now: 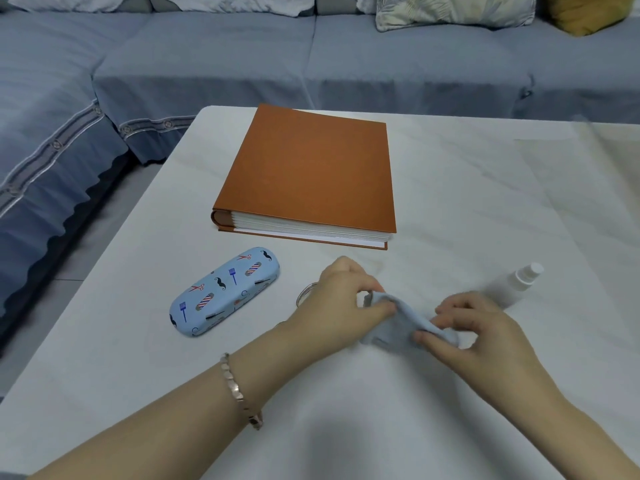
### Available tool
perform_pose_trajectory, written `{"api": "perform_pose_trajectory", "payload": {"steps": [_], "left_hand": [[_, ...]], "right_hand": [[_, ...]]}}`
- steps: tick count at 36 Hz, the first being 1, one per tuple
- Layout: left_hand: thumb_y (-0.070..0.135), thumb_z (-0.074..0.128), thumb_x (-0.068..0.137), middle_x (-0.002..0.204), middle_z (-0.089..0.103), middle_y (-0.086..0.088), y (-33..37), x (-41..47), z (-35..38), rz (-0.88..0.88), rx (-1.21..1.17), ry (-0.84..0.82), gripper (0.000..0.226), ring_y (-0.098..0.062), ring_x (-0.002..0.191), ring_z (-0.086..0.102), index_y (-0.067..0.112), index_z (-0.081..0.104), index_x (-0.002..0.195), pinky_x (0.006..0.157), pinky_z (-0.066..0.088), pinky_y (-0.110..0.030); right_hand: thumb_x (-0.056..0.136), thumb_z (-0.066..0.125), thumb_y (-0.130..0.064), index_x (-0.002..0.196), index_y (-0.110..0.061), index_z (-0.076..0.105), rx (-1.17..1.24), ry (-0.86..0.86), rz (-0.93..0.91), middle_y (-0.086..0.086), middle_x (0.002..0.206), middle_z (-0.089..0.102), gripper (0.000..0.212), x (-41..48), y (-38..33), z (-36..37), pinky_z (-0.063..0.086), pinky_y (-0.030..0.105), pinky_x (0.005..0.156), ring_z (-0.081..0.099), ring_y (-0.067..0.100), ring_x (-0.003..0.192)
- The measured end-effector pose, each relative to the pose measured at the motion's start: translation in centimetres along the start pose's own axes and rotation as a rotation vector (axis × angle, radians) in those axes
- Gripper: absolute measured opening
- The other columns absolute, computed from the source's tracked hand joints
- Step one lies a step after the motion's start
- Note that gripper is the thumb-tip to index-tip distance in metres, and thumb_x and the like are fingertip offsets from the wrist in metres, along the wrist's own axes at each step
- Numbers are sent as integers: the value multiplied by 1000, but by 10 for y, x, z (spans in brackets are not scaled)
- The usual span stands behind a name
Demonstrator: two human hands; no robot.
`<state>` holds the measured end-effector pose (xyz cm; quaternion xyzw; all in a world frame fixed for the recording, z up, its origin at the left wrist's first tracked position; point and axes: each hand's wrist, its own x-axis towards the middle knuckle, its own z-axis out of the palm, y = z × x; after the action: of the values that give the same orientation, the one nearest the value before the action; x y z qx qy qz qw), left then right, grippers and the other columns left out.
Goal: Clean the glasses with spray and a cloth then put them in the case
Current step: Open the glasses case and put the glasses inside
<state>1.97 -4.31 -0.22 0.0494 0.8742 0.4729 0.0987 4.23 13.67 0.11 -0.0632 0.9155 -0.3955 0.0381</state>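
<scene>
My left hand [341, 303] grips the glasses [304, 292], of which only a thin rim shows past its left side. A pale blue cloth [398, 323] stretches between both hands just above the white table [450, 202]. My right hand [485, 334] pinches the cloth's right end. The light blue glasses case [225, 291], printed with barber motifs, lies closed to the left of my left hand. A white spray bottle [516, 284] rests tilted on the table just beyond my right hand.
A thick orange album [308, 174] lies shut behind the case and hands. A blue-grey sofa [207, 64] wraps the table's far and left sides, with cushions [450, 10] along its back.
</scene>
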Motion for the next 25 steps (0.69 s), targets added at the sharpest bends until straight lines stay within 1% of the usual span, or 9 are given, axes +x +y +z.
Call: {"api": "perform_pose_trajectory", "payload": {"steps": [3,5,7,9,11,17,21,23,25], "left_hand": [[27,61,82,87,54,4,-1,5,4,-65,-114,-9,15,-10,82,52,14,64,78,71,38,-15],[25,60,83,74,59,3,-5,8,5,-141,-217,30,13,-15,72,57,20,60,71,69,44,-22],[23,57,83,76,62,3,-12,7,2,-188,-211,92,5,-17,74,60,20,61,84,72,48,-26],[19,53,85,82,59,6,-20,3,-4,-181,-116,156,12,-9,73,56,19,60,94,67,42,-14],[17,51,86,96,58,4,-28,-2,-13,-158,27,227,16,-8,85,54,18,60,100,68,38,-13],[19,56,83,144,32,-5,-60,-18,-46,-142,477,372,51,-20,135,22,15,42,132,107,19,-28],[36,60,78,156,10,-13,-86,-18,-65,-335,742,237,84,-28,143,8,10,15,143,114,7,-38],[36,60,76,150,27,-16,-95,-18,-72,-409,781,206,79,-30,136,26,7,22,139,109,20,-40],[29,60,74,129,49,-15,-99,-18,-79,-427,753,255,61,-33,115,45,5,38,126,91,35,-38]], "right_hand": [[68,77,-16,54,-16,67,264,-69,95,-20,85,68,18,3,0,-6,38,-1,69,58,-14,82],[70,74,-19,60,-9,65,446,-78,171,-11,64,68,16,9,3,-6,45,13,56,59,5,60],[75,70,-15,72,-7,64,479,-20,252,1,64,62,11,16,10,0,44,24,56,55,16,63],[78,66,-9,80,-9,61,413,52,326,9,74,64,5,24,19,9,44,31,63,57,23,71],[77,65,-8,90,-11,58,246,89,370,12,90,66,15,28,29,17,41,30,68,57,25,79],[78,60,-5,139,-9,29,-148,36,319,18,135,47,68,23,20,21,36,34,91,41,32,126],[78,60,-6,134,-10,40,-292,40,115,14,137,44,59,19,6,21,30,31,100,36,28,129],[79,59,-8,122,-11,53,-279,12,41,11,136,45,44,18,-2,23,26,24,97,37,25,128],[81,59,-10,112,-13,61,-245,-33,-15,6,130,49,32,19,-12,26,22,15,92,42,21,124]]}}
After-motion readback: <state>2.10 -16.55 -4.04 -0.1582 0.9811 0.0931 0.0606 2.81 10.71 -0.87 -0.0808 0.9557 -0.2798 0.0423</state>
